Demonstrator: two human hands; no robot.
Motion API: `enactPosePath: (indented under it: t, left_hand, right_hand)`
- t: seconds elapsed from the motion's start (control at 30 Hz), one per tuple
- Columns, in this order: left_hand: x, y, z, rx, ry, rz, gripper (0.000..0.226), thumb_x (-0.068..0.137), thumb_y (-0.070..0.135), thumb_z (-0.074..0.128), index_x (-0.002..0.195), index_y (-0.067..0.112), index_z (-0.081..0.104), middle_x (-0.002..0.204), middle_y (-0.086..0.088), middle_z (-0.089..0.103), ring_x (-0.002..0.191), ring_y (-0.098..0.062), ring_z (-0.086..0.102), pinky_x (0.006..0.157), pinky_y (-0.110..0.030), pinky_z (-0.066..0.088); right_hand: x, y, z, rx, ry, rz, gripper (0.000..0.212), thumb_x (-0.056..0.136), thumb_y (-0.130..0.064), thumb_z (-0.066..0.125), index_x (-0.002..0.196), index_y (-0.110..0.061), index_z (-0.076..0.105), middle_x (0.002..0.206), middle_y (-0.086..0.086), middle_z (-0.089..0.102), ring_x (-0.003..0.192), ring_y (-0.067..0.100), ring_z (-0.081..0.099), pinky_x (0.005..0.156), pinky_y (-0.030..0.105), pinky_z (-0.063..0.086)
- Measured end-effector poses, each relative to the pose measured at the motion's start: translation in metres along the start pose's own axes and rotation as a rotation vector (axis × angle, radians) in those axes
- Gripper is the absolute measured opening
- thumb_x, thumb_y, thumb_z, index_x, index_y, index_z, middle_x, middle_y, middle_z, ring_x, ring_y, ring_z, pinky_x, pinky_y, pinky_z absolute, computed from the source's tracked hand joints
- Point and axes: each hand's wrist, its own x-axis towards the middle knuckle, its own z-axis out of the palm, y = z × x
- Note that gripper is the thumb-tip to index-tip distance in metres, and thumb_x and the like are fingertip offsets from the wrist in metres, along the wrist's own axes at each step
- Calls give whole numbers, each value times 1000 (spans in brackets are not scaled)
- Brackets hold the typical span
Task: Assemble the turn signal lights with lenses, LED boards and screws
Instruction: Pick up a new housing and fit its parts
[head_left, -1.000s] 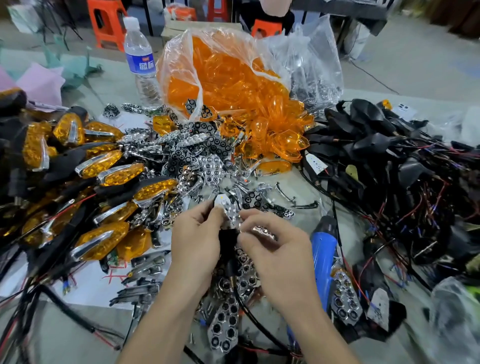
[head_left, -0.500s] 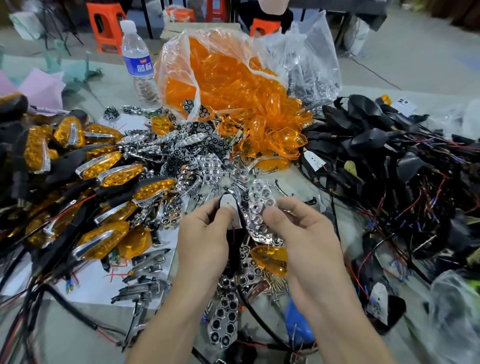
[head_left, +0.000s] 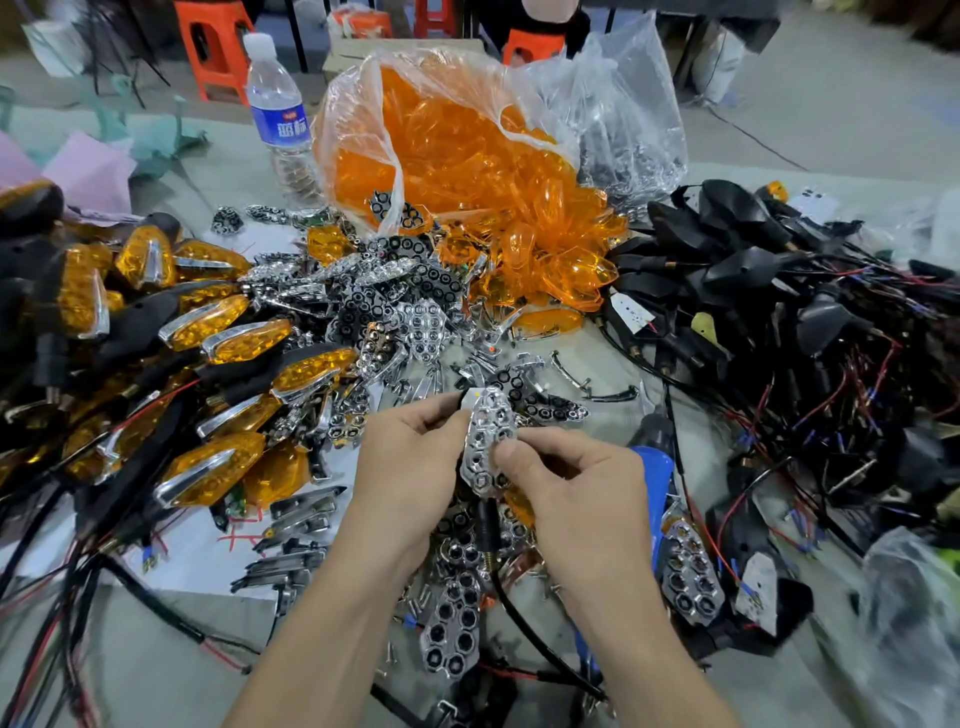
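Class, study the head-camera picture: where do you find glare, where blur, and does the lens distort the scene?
Head view: glare on the clear bag of orange lenses, glints on the chrome reflector held between the left hand and right hand; head view again, blur softens the plastic bag at lower right; wide-angle bending leans the water bottle outward.

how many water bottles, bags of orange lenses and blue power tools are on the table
water bottle: 1
bag of orange lenses: 1
blue power tool: 1
total: 3
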Motion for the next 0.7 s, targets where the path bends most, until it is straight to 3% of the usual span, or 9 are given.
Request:
enactPosePath:
  t: [0.07,0.17,0.23,0.4,0.53,0.7]
  left_hand:
    - [1,0,-2,5,-17,1,17,98,12,68,96,18,84,89,-1,81,76,-10,75,63,-19,55]
    - [0,1,-5,-4,-65,-6,18,99,12,69,96,20,85,89,-5,81,70,-11,73,56,-18,52]
    - [0,1,-7,-7,-78,-9,19,99,14,68,96,21,85,89,-5,81,67,-9,71,55,-18,51]
    - [2,-1,-8,50,-68,3,24,102,11,63,97,21,84,87,-4,80,71,-12,68,65,-28,52]
    - [0,-5,-9,41,-77,-24,21,102,7,62,108,14,81,98,-8,80,80,-15,67,69,-26,50]
    - [-3,-7,-10,-35,-117,-76,22,101,7,63,102,17,83,98,-13,79,78,-19,68,66,-31,53]
  right_hand:
    - [0,-3,-1,-69,-8,-51,33,80,-33,87,75,-62,73,71,-23,74,71,5,69,61,14,52]
    - [2,-6,-1,-146,6,-106,39,79,-34,87,68,-67,68,68,-26,72,71,6,68,61,16,53]
    - [1,-6,0,-140,5,-121,35,79,-34,87,71,-64,70,68,-24,72,69,6,68,61,18,53]
    - [6,-1,-4,-12,-19,-33,9,79,-28,89,81,-33,82,72,-12,77,62,3,66,62,23,51]
    - [8,-2,-8,-159,-43,-64,14,74,-30,92,76,-35,79,72,-23,74,69,-3,68,61,10,47]
    - [11,-4,-9,-256,-47,-110,20,71,-31,93,78,-40,76,72,-28,71,77,-8,66,66,2,43]
